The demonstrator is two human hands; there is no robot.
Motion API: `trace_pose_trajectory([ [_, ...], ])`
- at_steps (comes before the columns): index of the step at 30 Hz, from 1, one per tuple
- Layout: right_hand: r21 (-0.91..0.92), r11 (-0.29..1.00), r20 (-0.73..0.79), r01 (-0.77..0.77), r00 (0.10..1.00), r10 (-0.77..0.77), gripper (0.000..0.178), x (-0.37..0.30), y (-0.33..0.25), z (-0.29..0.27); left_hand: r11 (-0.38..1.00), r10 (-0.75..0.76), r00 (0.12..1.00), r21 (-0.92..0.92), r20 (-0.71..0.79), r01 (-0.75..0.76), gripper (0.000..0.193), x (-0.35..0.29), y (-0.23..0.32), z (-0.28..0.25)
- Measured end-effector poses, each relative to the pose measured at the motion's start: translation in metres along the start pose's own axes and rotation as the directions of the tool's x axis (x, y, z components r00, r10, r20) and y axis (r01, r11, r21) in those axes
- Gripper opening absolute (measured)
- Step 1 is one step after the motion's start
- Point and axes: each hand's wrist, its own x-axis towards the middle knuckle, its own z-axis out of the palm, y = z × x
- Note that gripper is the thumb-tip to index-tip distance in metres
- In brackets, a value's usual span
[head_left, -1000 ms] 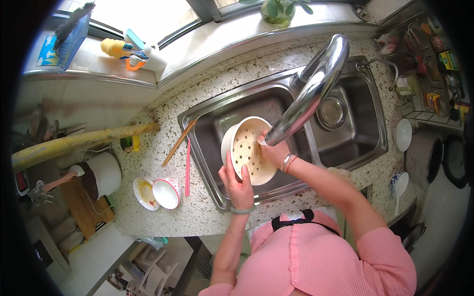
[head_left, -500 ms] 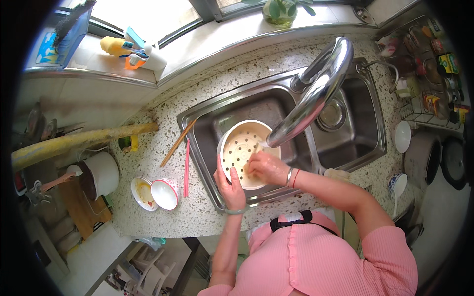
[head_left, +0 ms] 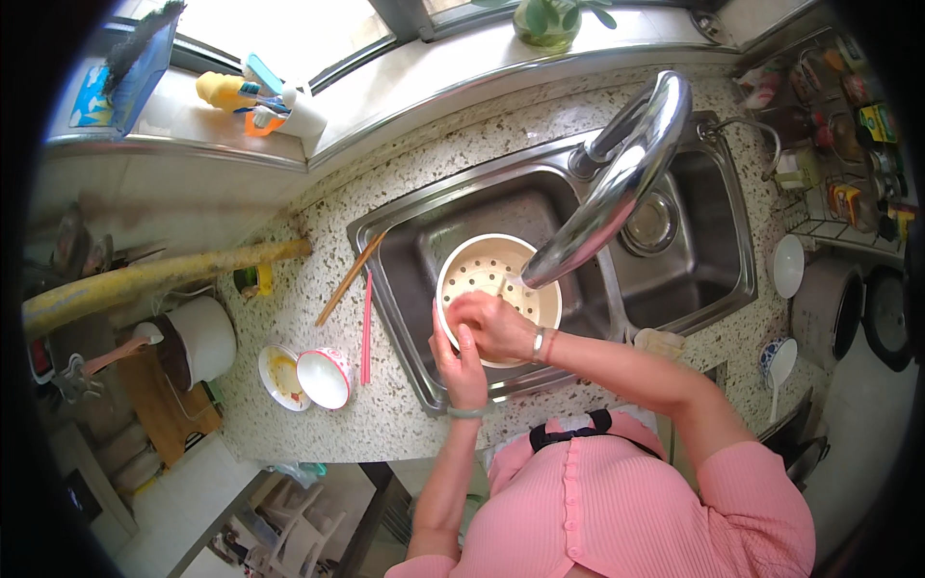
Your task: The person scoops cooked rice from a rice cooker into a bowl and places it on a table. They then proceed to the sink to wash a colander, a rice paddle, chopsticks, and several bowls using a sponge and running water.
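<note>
A round cream steamer basket point(head_left: 479, 270) with a holed bottom is tilted over the left sink basin point(head_left: 438, 226), under the faucet point(head_left: 626, 183). A thin stream of water falls into it. My left hand point(head_left: 462, 371) grips its near left wall, thumb over the rim and fingers along the outside. Inside the basket, my right hand point(head_left: 493, 326) presses near the left wall with curled fingers. Whatever those fingers hold, if anything, is hidden.
Brown chopsticks point(head_left: 349, 279) and pink chopsticks point(head_left: 366, 328) lie left of the sink. Beside them stand a red-patterned bowl point(head_left: 326, 379) and a food-stained bowl point(head_left: 284, 376). The faucet arches close over the basket. A yellow pipe point(head_left: 164, 275) crosses the left side.
The steamer basket has shifted slightly right. My right hand has moved left inside it, from near the water stream toward the left wall. My left hand keeps its grip.
</note>
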Motion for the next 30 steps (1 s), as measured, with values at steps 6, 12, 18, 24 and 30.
trace_pose_trajectory([
  [6, -0.365, 0.929, 0.192, -0.059, 0.972, 0.137, 0.005, -0.028, 0.01, -0.046, 1.0, 0.018, 0.998, -0.005, -0.066, -0.019, 0.048, 0.002, 0.005, -0.005],
  [12, -0.409, 0.877, -0.308, -0.253, 0.943, 0.129, 0.009, 0.004, 0.042, -0.038, 0.994, 0.084, 0.994, 0.079, -0.067, -0.079, 0.051, -0.008, 0.011, 0.012],
  [18, -0.184, 0.983, -0.134, -0.028, 0.991, 0.003, 0.009, 0.012, 0.006, -0.004, 0.998, 0.068, 0.997, -0.016, -0.041, -0.069, 0.052, -0.004, -0.007, 0.013],
  [24, -0.222, 0.975, 0.314, 0.024, 0.948, 0.048, 0.002, -0.028, 0.002, -0.032, 0.989, -0.008, 0.998, -0.146, -0.069, -0.003, 0.05, 0.002, -0.019, 0.002],
  [30, -0.592, 0.797, -0.051, -0.118, 0.993, 0.109, 0.004, -0.012, 0.046, -0.049, 0.996, 0.076, 0.991, -0.046, -0.109, -0.081, 0.05, -0.001, -0.006, 0.005],
])
